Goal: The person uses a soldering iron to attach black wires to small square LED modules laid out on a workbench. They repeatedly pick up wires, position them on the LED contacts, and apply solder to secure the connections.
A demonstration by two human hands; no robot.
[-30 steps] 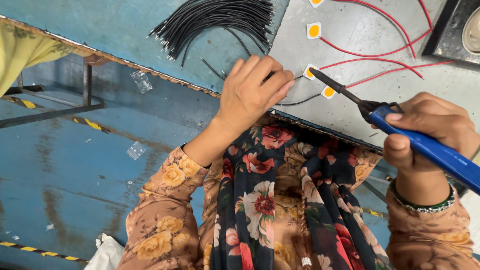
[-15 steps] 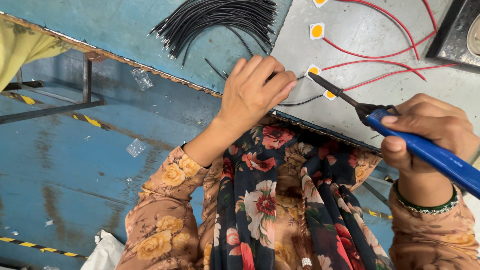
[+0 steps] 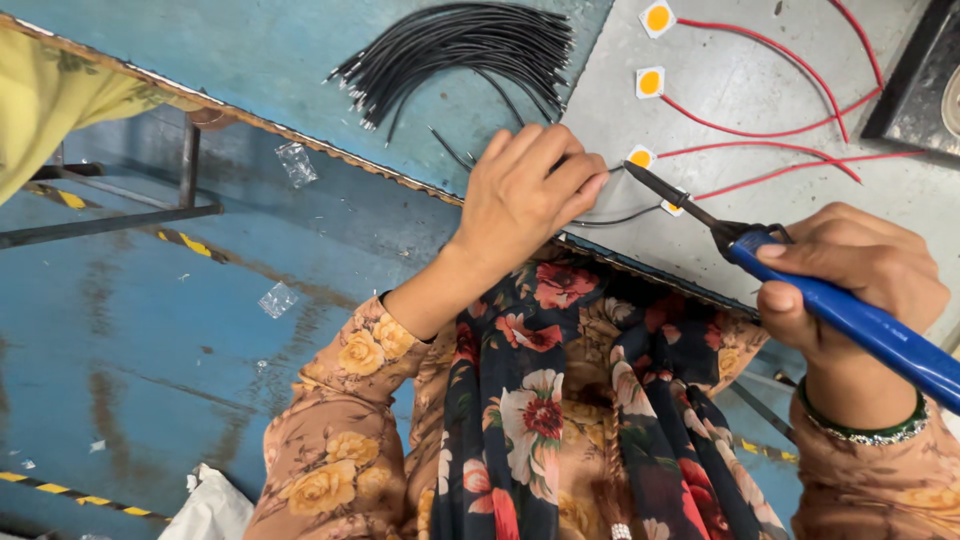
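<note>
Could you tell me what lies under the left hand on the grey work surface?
A thin black wire runs out from under the left hand toward a small yellow-centred square chip. The wire's held end and whatever the fingers pinch are covered.

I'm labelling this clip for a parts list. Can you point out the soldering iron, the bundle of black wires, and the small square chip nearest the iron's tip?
soldering iron [image 3: 860, 322], head view, blue handle.
bundle of black wires [image 3: 470, 45], head view, middle of bundle.
square chip [image 3: 640, 157], head view, yellow centre.
</note>
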